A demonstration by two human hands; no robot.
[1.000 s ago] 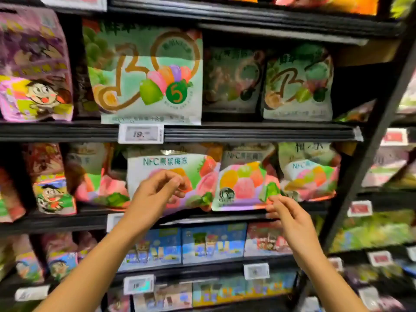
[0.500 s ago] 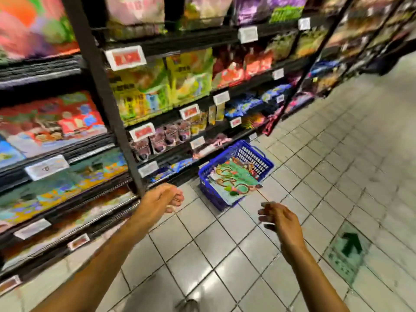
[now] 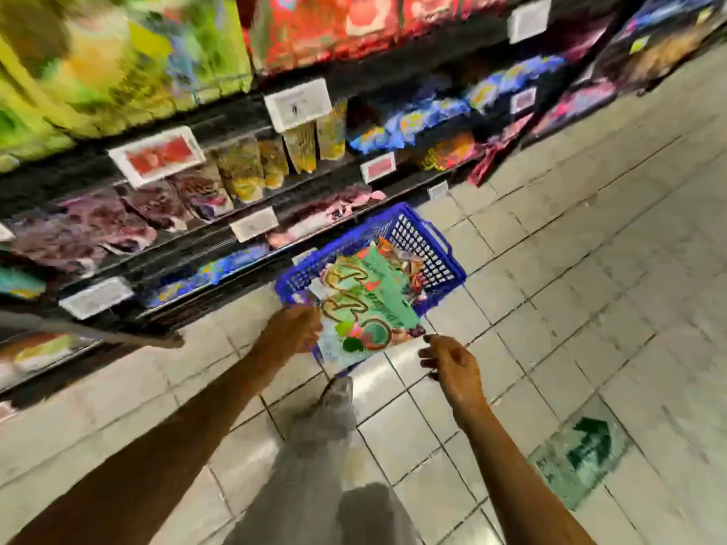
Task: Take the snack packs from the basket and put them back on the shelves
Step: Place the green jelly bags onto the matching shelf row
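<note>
Head view: the blue basket [image 3: 440, 245] sits on the floor by the shelves [image 3: 251, 238], a green snack pack [image 3: 366, 308] on top. Left hand [image 3: 293, 332] touches its near-left edge, grip unclear; right hand [image 3: 452, 363] hovers loosely curled, empty. Next, I judge: grasp and lift the pack.

Tiled floor and shelves, as I see them.
A blue basket [image 3: 429, 245] sits on the pale floor [image 3: 590, 269] just beside the dark shelves [image 3: 220, 245], which carry blurred snack packs [image 3: 244, 167]; a green arrow sticker [image 3: 586, 446] lies on the tiles.

Shelves [image 3: 220, 245] crowd basket [image 3: 436, 245]; tiled floor [image 3: 550, 269] open rightward.
</note>
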